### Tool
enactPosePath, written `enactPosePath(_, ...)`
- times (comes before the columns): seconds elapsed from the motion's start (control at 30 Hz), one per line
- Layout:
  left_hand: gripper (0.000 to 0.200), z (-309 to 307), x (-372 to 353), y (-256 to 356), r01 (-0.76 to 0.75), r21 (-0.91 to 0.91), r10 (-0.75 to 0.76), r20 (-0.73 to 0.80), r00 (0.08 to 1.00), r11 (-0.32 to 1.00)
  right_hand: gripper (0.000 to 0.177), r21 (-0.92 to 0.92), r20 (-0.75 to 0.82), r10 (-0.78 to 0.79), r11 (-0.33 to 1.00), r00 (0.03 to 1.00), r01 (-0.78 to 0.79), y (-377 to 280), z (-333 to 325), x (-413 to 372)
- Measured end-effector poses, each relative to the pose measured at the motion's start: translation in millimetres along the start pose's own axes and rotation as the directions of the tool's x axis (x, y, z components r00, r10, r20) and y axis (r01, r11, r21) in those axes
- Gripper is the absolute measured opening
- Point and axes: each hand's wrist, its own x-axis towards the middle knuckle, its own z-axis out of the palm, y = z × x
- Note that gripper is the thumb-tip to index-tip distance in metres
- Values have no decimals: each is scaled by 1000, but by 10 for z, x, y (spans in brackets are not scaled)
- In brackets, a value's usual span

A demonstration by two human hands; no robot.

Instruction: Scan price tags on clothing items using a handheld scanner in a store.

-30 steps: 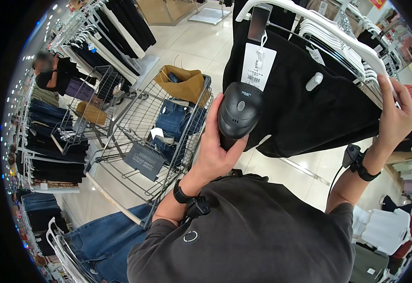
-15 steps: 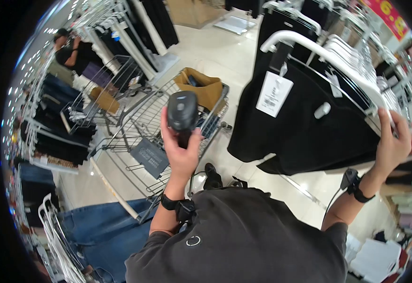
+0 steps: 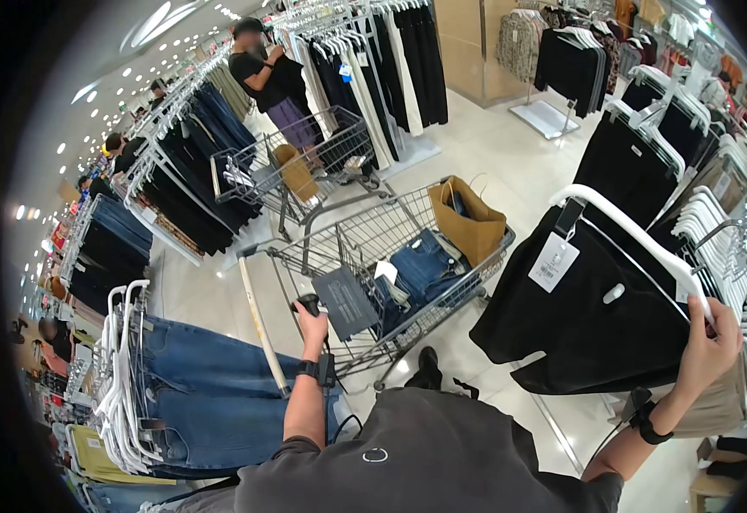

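Black scanner point(image 3: 308, 301) gripped upright; tagged black garment point(image 3: 596, 329) hangs on hanger point(image 3: 638, 237).

Left hand point(image 3: 312, 325) is gripping a black scanner point(image 3: 308, 303), held low, just beside the near end of a wire cart point(image 3: 365, 224). Right hand point(image 3: 708, 350) is clasping the end of a white hanger point(image 3: 638, 241). A black garment point(image 3: 587, 329) is hanging from it, with a white tag point(image 3: 553, 262) dangling near the hook. The cart is carrying folded jeans point(image 3: 420, 267) and a brown paper bag point(image 3: 469, 227). A rack of blue jeans point(image 3: 207, 385) is hanging at the person's left. Well apart, another person point(image 3: 262, 73) is standing by a second cart point(image 3: 326, 141), handling dark clothing.
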Motion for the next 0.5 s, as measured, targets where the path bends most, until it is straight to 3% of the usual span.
enactPosePath(0.03, 93, -41, -73, 129, 109, 18, -110, 125, 986, 994, 21, 3, -7, -12, 1000, 1000, 12, 2, 20, 14)
enactPosePath(0.07, 94, 112, -34, -47, -23, 53, 16, 140, 990, 998, 21, 24, -29, -32, 999, 999, 32, 1, 44, 22)
enactPosePath(0.1, 94, 70, -101, 151, 58, 118, -84, 230, 970, 991, 21, 10, -29, -33, 999, 999, 33, 1, 42, 22)
enactPosePath(0.33, 97, 530, 15, 58, 77, 257, -164, 340, 926, 963, 18, -6, -28, 46, 999, 999, -46, -7, -76, -40)
enactPosePath(0.5, 101, 849, 14, -31, 57, 248, -143, 344, 928, 967, 16, -32, -24, 96, 995, 995, -96, 8, -297, -114)
